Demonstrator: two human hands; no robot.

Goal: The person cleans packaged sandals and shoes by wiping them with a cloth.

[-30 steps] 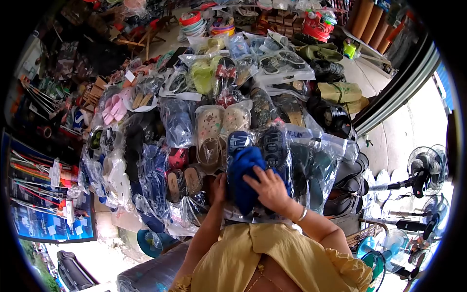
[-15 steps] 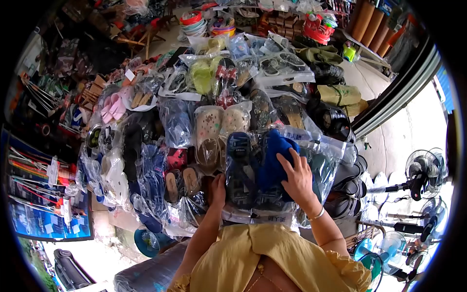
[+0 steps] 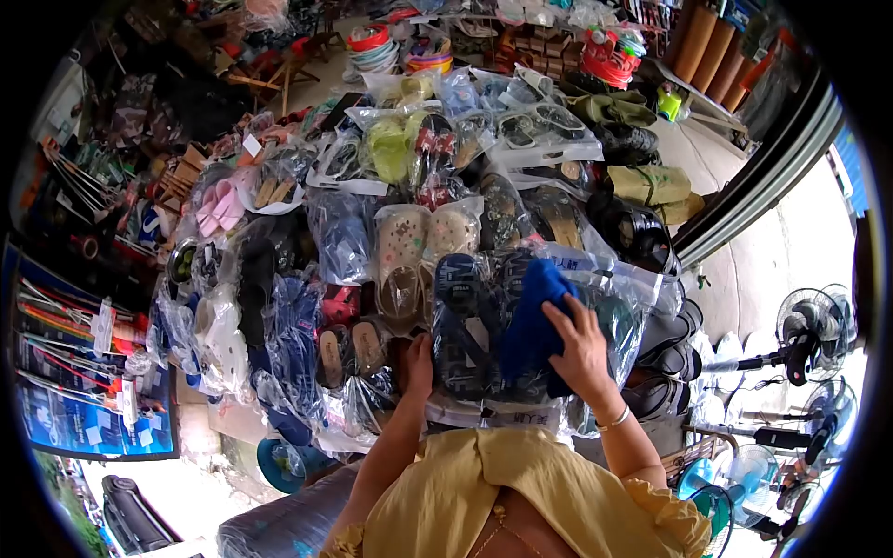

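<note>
Right hand [image 3: 580, 352]: clamped on the blue cloth [image 3: 532, 321], fingers bent over its right side.
Blue cloth: bunched, lying over the right-hand one of two dark slippers [image 3: 458, 321], covering much of it.
Left hand [image 3: 418, 366]: beside the lower left edge of the dark slippers, fingers pointing away from the body; whether it grips anything, I cannot tell.
Hands: well apart, with the left dark slipper between them.
Dark slippers: side by side, toes away from the person, large lettering on the straps.
Clogs [image 3: 404, 232]: a pale, speckled pair in clear plastic, just beyond the dark slippers.
Open-toed pair [image 3: 368, 348]: tan insoles, left of the left hand.
Green slippers [image 3: 614, 321]: under clear plastic, to the right of the cloth.
Bracelet [image 3: 615, 418]: around the right wrist.
Yellow top [image 3: 502, 474]: ruffled at the sleeve, nearest the camera.
Fans [image 3: 807, 321]: several, at the far right.
</note>
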